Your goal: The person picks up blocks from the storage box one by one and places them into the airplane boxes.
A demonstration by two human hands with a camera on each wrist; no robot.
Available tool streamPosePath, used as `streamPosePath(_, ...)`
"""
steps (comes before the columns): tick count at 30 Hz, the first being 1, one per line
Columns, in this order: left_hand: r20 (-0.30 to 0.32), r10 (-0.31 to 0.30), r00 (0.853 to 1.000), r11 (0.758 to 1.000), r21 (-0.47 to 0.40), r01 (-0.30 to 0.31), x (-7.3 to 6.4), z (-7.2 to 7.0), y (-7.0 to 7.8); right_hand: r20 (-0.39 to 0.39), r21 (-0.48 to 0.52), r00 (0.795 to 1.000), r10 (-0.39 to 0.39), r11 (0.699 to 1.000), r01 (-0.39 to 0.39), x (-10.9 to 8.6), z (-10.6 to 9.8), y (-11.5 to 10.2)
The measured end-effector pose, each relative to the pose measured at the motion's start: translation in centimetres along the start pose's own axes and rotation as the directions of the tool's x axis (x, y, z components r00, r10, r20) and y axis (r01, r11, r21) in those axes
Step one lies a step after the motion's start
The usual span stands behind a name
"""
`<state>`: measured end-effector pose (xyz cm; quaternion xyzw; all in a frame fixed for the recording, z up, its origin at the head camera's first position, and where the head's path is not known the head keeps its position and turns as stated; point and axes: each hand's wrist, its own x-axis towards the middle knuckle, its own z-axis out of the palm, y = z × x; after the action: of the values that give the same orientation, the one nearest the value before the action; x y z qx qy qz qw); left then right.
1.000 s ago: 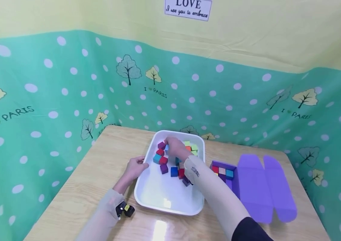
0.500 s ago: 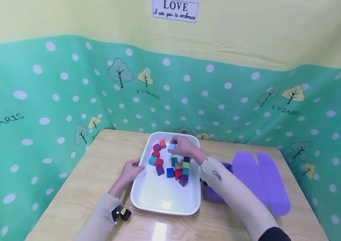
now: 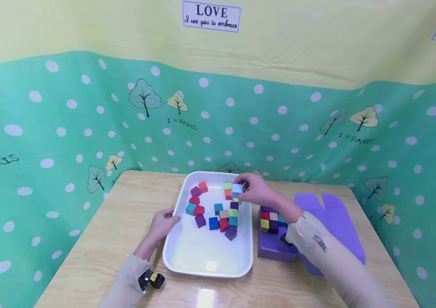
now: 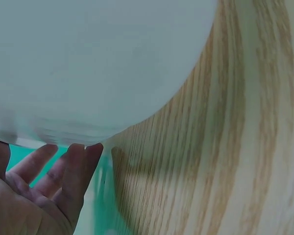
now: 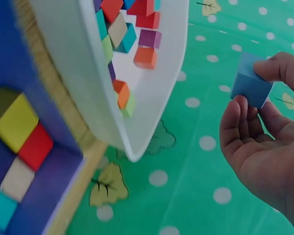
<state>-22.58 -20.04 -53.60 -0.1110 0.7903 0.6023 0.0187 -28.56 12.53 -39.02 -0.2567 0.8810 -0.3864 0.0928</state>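
My right hand (image 3: 259,191) pinches a light blue cube (image 3: 237,190) between thumb and fingers, raised over the far right side of the white tray (image 3: 207,256). In the right wrist view the cube (image 5: 253,81) is plainly held at the fingertips, apart from the tray. My left hand (image 3: 160,225) grips the tray's left rim, thumb on top; in the left wrist view its fingertips (image 4: 74,148) touch the tray's edge from outside. Several coloured cubes lie in the tray, among them a dark blue cube (image 3: 213,223), a purple cube (image 3: 231,232) and an orange cube (image 3: 203,186).
Right of the tray stands a purple box (image 3: 275,253) with its lid (image 3: 337,222) folded open. Several cubes sit at its far end, including a yellow cube (image 3: 265,225). A polka-dot curtain (image 3: 241,128) hangs behind the wooden table (image 3: 106,239).
My right hand has picked the light blue cube up from the tray's far part and carried it right, towards the tray's right rim. The left hand stays at the left rim.
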Motion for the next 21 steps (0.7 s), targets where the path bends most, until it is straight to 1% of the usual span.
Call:
streamPosePath(1,0.002,0.005,1.000,1.000,0.005,-0.005,0.0,0.0,0.0,-0.001,0.002,1.000,-0.003,1.000,0.003,-0.5,-0.4,0.1)
streamPosePath(5,0.000,-0.014,1.000,1.000,0.008,0.014,0.0,0.0,0.0,-0.012,-0.004,1.000,0.017,1.000,-0.017,-2.4,-1.4,0.8)
streamPosePath(10,-0.009,-0.034,0.999,0.999,0.013,0.034,-0.1,0.0,0.1,-0.006,-0.019,1.000,0.005,1.000,-0.005,-4.6,-2.3,2.0)
streamPosePath(13,-0.008,-0.033,0.999,0.999,0.014,0.033,-0.1,0.1,0.1,-0.005,-0.030,1.000,0.008,1.000,-0.009,-5.9,-2.8,2.8)
streamPosePath(21,-0.010,-0.037,0.999,0.999,-0.008,0.037,-0.2,0.1,0.0,0.005,-0.069,0.996,0.085,0.994,-0.085,-8.7,-3.8,5.5)
